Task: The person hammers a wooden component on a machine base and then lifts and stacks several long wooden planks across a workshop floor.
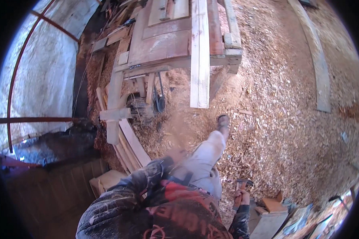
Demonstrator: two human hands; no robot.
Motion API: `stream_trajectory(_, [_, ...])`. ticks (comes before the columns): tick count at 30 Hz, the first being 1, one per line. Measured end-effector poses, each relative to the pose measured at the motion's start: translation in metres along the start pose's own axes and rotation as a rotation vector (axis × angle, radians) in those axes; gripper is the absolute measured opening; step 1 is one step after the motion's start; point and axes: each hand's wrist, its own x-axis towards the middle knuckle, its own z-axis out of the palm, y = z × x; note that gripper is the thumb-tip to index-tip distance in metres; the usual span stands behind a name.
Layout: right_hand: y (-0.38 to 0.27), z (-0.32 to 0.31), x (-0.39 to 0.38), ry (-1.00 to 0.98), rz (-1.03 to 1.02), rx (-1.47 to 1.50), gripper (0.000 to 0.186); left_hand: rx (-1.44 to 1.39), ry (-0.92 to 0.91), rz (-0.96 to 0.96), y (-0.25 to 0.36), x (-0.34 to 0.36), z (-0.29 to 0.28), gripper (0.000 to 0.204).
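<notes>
My right hand [241,196], low and right of my body, is closed around the handle of a hammer [245,182]. The hammer's dark head sticks out above the fingers. My left arm [145,177], in a dark dusty sleeve, bends across in front of me. Past its cuff there is only a smeared brownish patch, so the fingers of my left hand cannot be made out. Beneath me one leg in light trousers [207,153] stretches forward, its shoe on the wood shavings.
Ahead stands a wooden workbench [159,62] with a long pale beam [200,55] jutting toward me. Planks [133,141] lean at the left. Wood shavings cover the floor [275,131]. A long board [317,59] lies at the far right. Offcuts [273,205] sit beside my right hand.
</notes>
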Motion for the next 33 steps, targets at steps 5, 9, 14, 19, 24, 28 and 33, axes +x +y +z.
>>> stream_trajectory(5, [-0.106,0.060,-0.043,-0.001,-0.023,-0.125,0.017,-0.090,-0.071,0.126,0.087,0.063,-0.003,0.043])
stream_trajectory(9, [-0.210,0.112,-0.085,0.060,-0.138,-0.236,0.015,-0.220,-0.030,0.261,0.192,0.116,-0.020,0.043])
stream_trajectory(14, [-0.311,0.212,-0.175,0.264,-0.346,-0.450,0.014,-0.194,-0.136,0.214,0.339,0.177,-0.078,0.040])
stream_trajectory(19, [-0.394,0.258,-0.226,0.319,-0.315,-0.538,0.012,-0.130,-0.097,0.266,0.461,0.229,-0.161,0.034])
stream_trajectory(24, [-0.510,0.329,-0.205,0.390,-0.155,-0.658,0.016,-0.187,0.061,0.275,0.543,0.309,-0.222,0.033])
stream_trajectory(28, [-0.627,0.455,-0.188,0.382,-0.215,-0.802,0.016,-0.155,0.217,0.306,0.628,0.402,-0.281,0.033])
stream_trajectory(33, [-0.794,0.641,-0.173,0.342,-0.190,-1.037,0.016,-0.016,0.252,0.018,0.654,0.518,-0.325,0.040])
